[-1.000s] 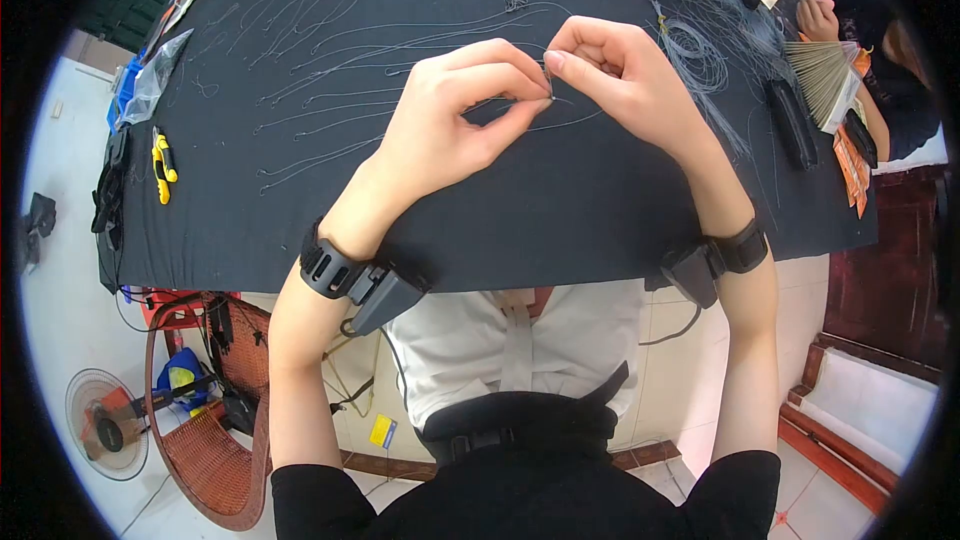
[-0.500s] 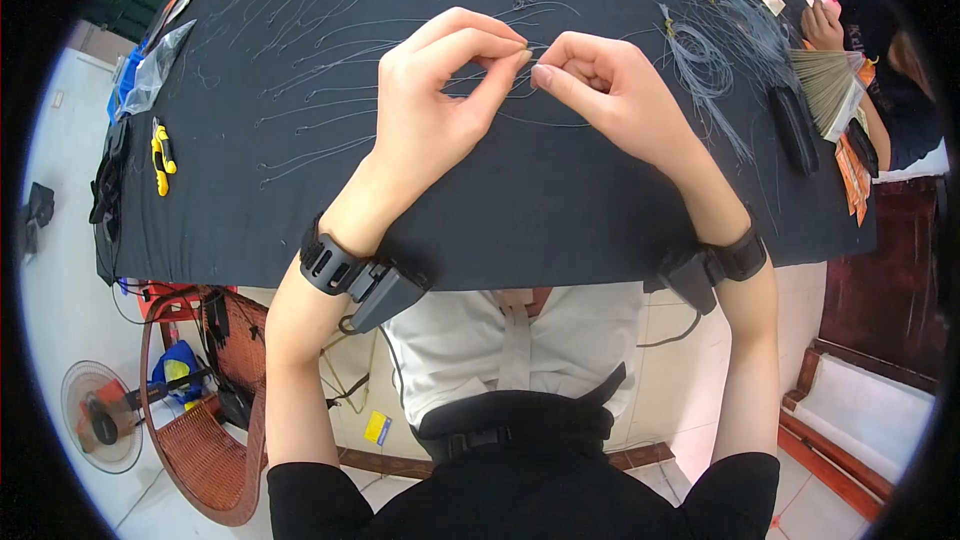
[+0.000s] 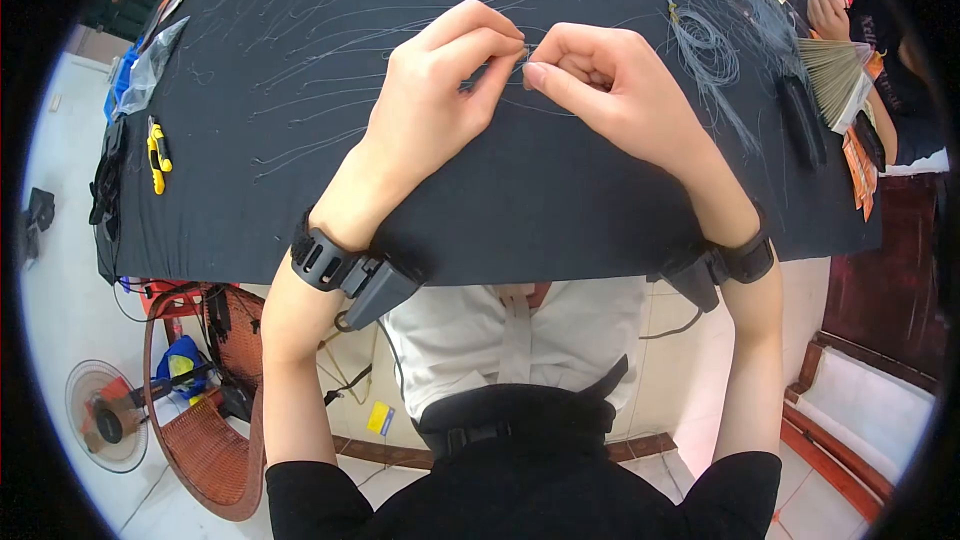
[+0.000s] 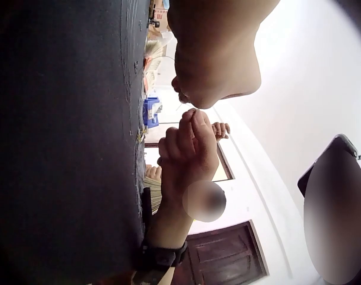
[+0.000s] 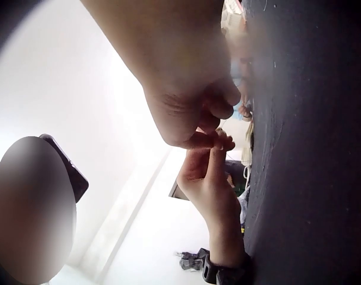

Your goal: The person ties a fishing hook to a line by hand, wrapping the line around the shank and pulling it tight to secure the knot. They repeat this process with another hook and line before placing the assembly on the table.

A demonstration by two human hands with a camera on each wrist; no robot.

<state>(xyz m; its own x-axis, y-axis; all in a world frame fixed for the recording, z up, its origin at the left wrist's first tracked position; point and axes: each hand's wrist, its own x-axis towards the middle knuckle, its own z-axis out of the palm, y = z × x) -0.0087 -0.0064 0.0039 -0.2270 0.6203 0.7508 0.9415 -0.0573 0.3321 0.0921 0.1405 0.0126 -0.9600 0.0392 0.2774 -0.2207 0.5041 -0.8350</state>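
Above the black cloth, my left hand [image 3: 435,90] pinches a thin grey line between thumb and forefinger. My right hand [image 3: 620,90], its other fingers curled in, pinches at the same spot, thumb against forefinger. The fingertips of both hands nearly meet; what lies between them is too small to make out. In the left wrist view the right hand [image 4: 189,148] shows beyond the near hand, and in the right wrist view the left hand [image 5: 213,190] appears below. Thin looped lines [image 3: 310,85] lie on the cloth left of the hands.
Yellow-handled pliers [image 3: 158,155] lie at the left, near a clear plastic bag [image 3: 155,70]. A coiled bundle of line [image 3: 705,50], a black case [image 3: 800,120] and a fan of pale cards [image 3: 835,85] are at the right, beside another person's hand [image 3: 828,17].
Both hands have shifted up and left from a second ago and stay close together. The other person's hand has withdrawn from the line bundle at the upper right.
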